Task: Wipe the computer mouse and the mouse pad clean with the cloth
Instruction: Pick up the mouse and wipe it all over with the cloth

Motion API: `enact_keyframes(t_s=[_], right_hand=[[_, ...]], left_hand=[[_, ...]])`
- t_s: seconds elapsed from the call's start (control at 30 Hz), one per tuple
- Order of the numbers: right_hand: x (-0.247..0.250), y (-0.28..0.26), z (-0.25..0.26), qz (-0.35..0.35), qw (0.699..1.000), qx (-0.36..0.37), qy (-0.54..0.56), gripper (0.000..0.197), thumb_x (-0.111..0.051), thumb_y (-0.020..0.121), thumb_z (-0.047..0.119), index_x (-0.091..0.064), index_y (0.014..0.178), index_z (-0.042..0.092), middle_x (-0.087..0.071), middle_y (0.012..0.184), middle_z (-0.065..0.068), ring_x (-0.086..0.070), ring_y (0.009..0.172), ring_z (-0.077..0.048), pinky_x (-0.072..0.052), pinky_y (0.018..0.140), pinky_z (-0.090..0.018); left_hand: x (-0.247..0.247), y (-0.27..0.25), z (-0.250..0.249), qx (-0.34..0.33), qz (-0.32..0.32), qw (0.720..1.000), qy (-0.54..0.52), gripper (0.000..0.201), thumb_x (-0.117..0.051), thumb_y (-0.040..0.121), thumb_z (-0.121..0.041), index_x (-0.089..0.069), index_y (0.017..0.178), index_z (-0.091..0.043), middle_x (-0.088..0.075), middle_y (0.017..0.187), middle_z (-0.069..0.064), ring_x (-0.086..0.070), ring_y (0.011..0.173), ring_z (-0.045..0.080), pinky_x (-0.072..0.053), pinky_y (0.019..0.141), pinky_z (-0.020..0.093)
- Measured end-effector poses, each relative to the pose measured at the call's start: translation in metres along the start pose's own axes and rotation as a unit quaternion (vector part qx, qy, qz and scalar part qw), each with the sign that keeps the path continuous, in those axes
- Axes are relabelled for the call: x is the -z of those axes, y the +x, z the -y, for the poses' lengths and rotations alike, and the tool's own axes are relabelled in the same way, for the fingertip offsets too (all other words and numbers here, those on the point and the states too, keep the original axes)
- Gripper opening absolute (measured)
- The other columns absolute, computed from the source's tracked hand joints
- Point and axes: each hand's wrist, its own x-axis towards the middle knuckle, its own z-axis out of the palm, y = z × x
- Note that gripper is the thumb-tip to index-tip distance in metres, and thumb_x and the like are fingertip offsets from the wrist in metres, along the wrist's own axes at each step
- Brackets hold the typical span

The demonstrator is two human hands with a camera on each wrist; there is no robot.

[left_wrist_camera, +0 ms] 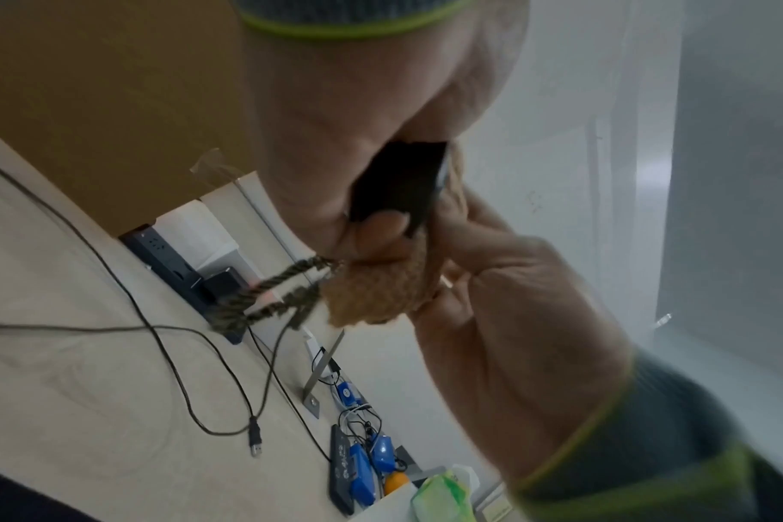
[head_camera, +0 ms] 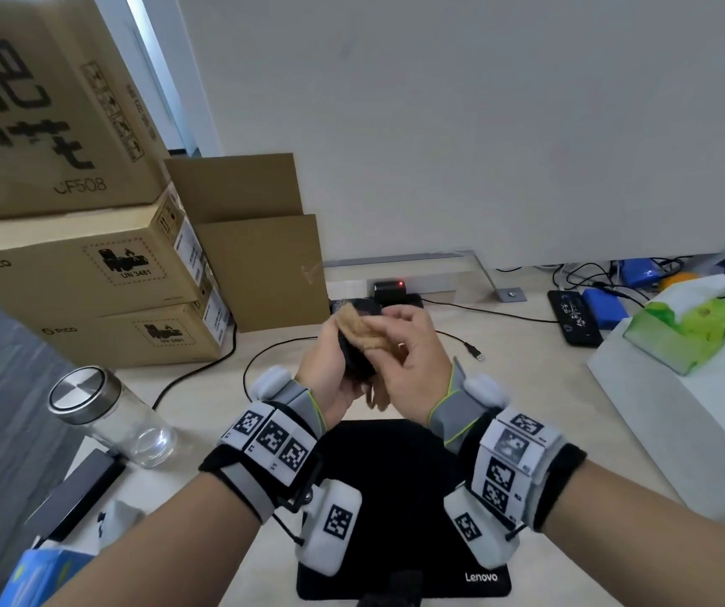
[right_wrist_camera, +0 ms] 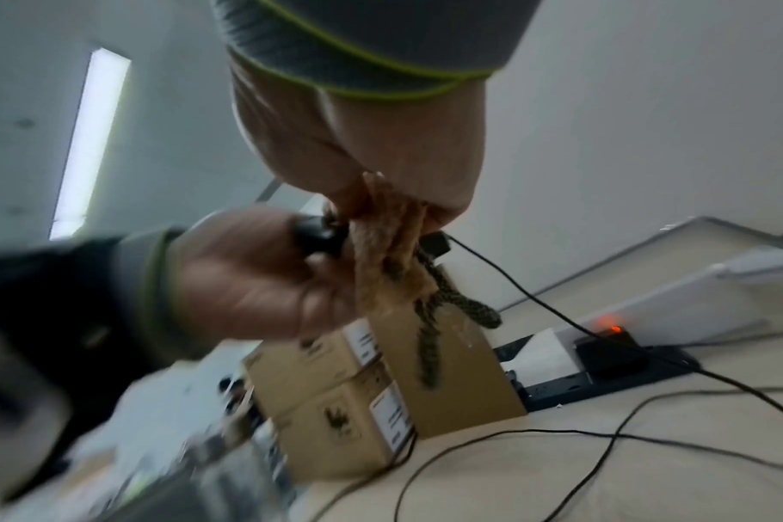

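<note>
My left hand (head_camera: 330, 370) grips the black computer mouse (head_camera: 354, 357) in the air above the desk. My right hand (head_camera: 413, 352) holds a tan cloth (head_camera: 362, 330) pressed over the mouse's top. In the left wrist view the mouse (left_wrist_camera: 394, 183) sits in the left palm, with the cloth (left_wrist_camera: 376, 296) bunched below it and a braided loop hanging from it. The right wrist view shows the cloth (right_wrist_camera: 381, 261) squeezed in the right fist beside the mouse (right_wrist_camera: 320, 235). The black Lenovo mouse pad (head_camera: 395, 475) lies on the desk under my wrists.
Stacked cardboard boxes (head_camera: 89, 273) stand at the left. A glass jar (head_camera: 111, 414) with a metal lid is at the near left. A power strip (head_camera: 391, 295) and loose cables (head_camera: 470, 343) lie behind the hands. A green tissue pack (head_camera: 684, 335) rests on a white box at the right.
</note>
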Motion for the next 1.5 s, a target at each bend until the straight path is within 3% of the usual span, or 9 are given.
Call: enact_keyframes(t_s=[0.07,0.2,0.37,0.53,0.6,0.9,1.17,1.33,1.5], right_hand=[[-0.005,-0.005,0.000,0.009,0.999,0.048,-0.004,0.031,-0.057,0.087,0.026,-0.068,0.115,0.020,-0.051,0.105,-0.004,-0.054,0.098,-0.009,-0.044,0.087,-0.018],[0.011,0.015,-0.006,-0.025,0.998,0.026,-0.047,0.021,-0.059,0.086,0.020,-0.070,0.104,0.021,-0.061,0.093,0.000,-0.053,0.082,0.002,-0.038,0.078,-0.006],[0.015,0.028,-0.005,-0.103,0.987,-0.121,-0.017,0.004,-0.062,0.087,0.029,-0.061,0.086,0.032,-0.064,0.080,0.012,-0.059,0.069,0.002,-0.049,0.067,-0.016],[-0.010,0.000,0.017,-0.038,0.998,0.038,-0.026,0.003,-0.067,0.082,0.018,-0.066,0.084,0.019,-0.057,0.082,0.004,-0.053,0.076,0.000,-0.039,0.071,-0.010],[-0.006,0.004,0.009,-0.043,0.997,0.052,-0.039,0.003,-0.065,0.083,0.022,-0.064,0.085,0.020,-0.056,0.083,0.004,-0.050,0.077,0.006,-0.035,0.071,-0.007],[0.033,0.039,-0.027,-0.153,0.967,-0.199,0.046,0.002,-0.062,0.088,0.029,-0.063,0.086,0.029,-0.063,0.081,0.011,-0.057,0.068,-0.006,-0.049,0.071,-0.028],[0.006,0.023,0.003,-0.034,0.996,-0.064,-0.049,0.016,-0.063,0.086,0.032,-0.070,0.100,0.030,-0.065,0.093,0.005,-0.056,0.078,0.005,-0.038,0.072,-0.003],[0.004,0.010,0.007,0.001,0.997,0.048,-0.058,0.022,-0.062,0.083,0.039,-0.073,0.099,0.028,-0.060,0.089,0.004,-0.055,0.084,-0.001,-0.040,0.077,-0.008],[0.029,0.036,-0.025,-0.065,0.983,-0.161,-0.055,0.006,-0.066,0.084,0.033,-0.070,0.089,0.033,-0.065,0.085,0.010,-0.057,0.072,-0.005,-0.039,0.068,-0.017]], left_hand=[[-0.001,0.003,0.002,0.002,-0.022,1.000,-0.022,0.059,-0.037,0.094,-0.049,-0.061,0.113,0.002,-0.063,0.098,0.023,-0.063,0.082,0.032,-0.053,0.071,0.038],[-0.003,-0.003,0.003,0.011,0.034,0.999,0.018,0.040,-0.033,0.098,-0.043,-0.054,0.095,-0.009,-0.051,0.075,0.012,-0.043,0.051,0.022,-0.029,0.036,0.021],[0.002,-0.003,0.005,0.035,0.052,0.998,0.030,0.042,-0.033,0.097,-0.042,-0.054,0.103,-0.006,-0.051,0.080,0.017,-0.048,0.045,0.024,-0.026,0.034,0.021],[-0.001,0.009,0.007,0.024,0.036,0.998,-0.036,0.065,-0.032,0.091,-0.068,-0.064,0.098,-0.012,-0.067,0.089,0.014,-0.066,0.081,0.027,-0.055,0.062,0.034],[0.000,0.006,0.007,0.021,0.038,0.999,-0.027,0.056,-0.033,0.095,-0.061,-0.062,0.095,-0.012,-0.062,0.081,0.012,-0.061,0.065,0.024,-0.046,0.046,0.026],[0.012,-0.001,0.001,0.012,0.059,0.996,0.060,0.049,-0.045,0.094,-0.053,-0.054,0.124,-0.015,-0.058,0.072,0.006,-0.040,0.052,0.015,-0.026,0.044,0.024],[0.003,-0.001,0.006,0.026,-0.053,0.998,0.029,0.047,-0.037,0.099,-0.051,-0.054,0.088,-0.008,-0.045,0.067,0.007,-0.037,0.036,0.012,-0.025,0.032,0.015],[0.009,0.000,0.006,-0.006,-0.046,0.996,0.072,0.035,-0.040,0.101,-0.033,-0.050,0.078,-0.008,-0.040,0.062,0.006,-0.030,0.042,0.012,-0.018,0.036,0.015],[0.013,-0.007,0.005,-0.002,-0.013,0.997,0.077,0.032,-0.054,0.095,-0.036,-0.064,0.091,-0.007,-0.061,0.074,0.011,-0.058,0.064,0.022,-0.054,0.055,0.032]])
